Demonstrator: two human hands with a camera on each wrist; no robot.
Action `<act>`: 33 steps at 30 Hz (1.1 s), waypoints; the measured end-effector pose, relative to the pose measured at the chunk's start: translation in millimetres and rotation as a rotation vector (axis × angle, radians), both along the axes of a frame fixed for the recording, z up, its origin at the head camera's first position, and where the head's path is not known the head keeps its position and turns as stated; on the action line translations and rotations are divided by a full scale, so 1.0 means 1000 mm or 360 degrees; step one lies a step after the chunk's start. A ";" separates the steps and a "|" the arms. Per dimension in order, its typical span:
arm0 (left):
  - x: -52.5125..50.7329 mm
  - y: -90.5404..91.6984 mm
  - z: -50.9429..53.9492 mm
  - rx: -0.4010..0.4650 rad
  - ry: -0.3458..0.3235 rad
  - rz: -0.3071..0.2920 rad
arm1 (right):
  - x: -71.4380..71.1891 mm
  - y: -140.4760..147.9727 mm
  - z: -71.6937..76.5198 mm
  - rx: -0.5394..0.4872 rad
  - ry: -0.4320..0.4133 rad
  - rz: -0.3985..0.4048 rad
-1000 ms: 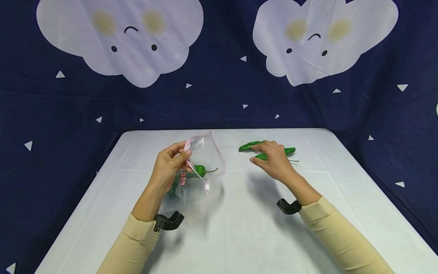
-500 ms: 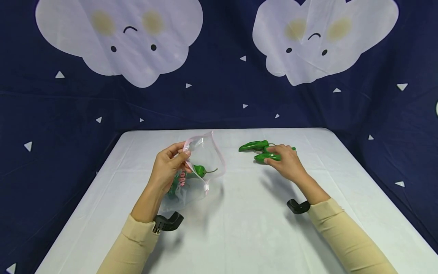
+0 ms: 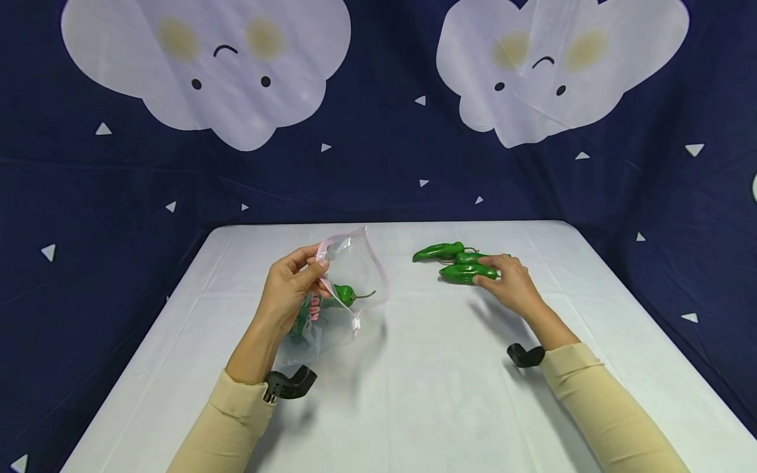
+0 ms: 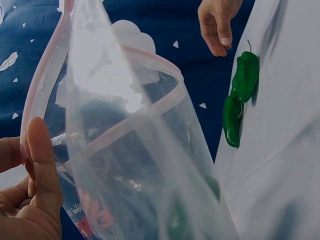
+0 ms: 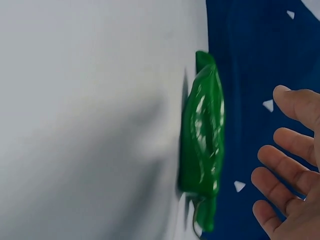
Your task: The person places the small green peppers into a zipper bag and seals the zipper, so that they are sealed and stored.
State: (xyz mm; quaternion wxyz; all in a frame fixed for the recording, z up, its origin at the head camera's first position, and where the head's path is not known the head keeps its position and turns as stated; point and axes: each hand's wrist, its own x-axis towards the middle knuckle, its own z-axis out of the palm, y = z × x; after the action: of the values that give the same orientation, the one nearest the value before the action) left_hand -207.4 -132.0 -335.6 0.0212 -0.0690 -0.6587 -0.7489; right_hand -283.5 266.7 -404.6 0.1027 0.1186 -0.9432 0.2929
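Note:
My left hand (image 3: 290,286) pinches the pink-edged rim of a clear zip bag (image 3: 371,269), whose mouth gapes toward the right. Inside the bag a green chili pepper (image 3: 344,295) shows its stem; more green behind the plastic is blurred in the left wrist view. On the right, my right hand (image 3: 510,282) hovers by the stem end of the front green pepper (image 3: 461,274). In the right wrist view its fingers (image 5: 280,162) are spread and apart from that pepper (image 5: 202,135). Two more peppers lie behind: one at the left (image 3: 436,252), one in the middle (image 3: 469,258), partly hidden.
A white-covered table (image 3: 402,394) carries everything. Behind it hangs a dark blue cloth (image 3: 378,177) printed with clouds and small triangles. Black wrist cameras, left (image 3: 291,382) and right (image 3: 525,355), jut out from both wrists.
My right hand has shifted rightward along the peppers, from over them to the front one's stem end, uncovering them. The peppers look unmoved. The left hand and bag hold nearly still.

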 end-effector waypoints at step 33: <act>-0.001 0.001 -0.003 -0.0009 0.0001 0.0009 | -0.032 0.026 -0.031 0.0013 -0.0218 -0.0076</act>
State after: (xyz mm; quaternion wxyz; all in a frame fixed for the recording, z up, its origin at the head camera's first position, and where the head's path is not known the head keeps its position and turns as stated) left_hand -208.9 -131.5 -338.4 0.0233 -0.0675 -0.6610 -0.7470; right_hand -315.2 292.9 -435.4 0.0444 0.0760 -0.9518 0.2939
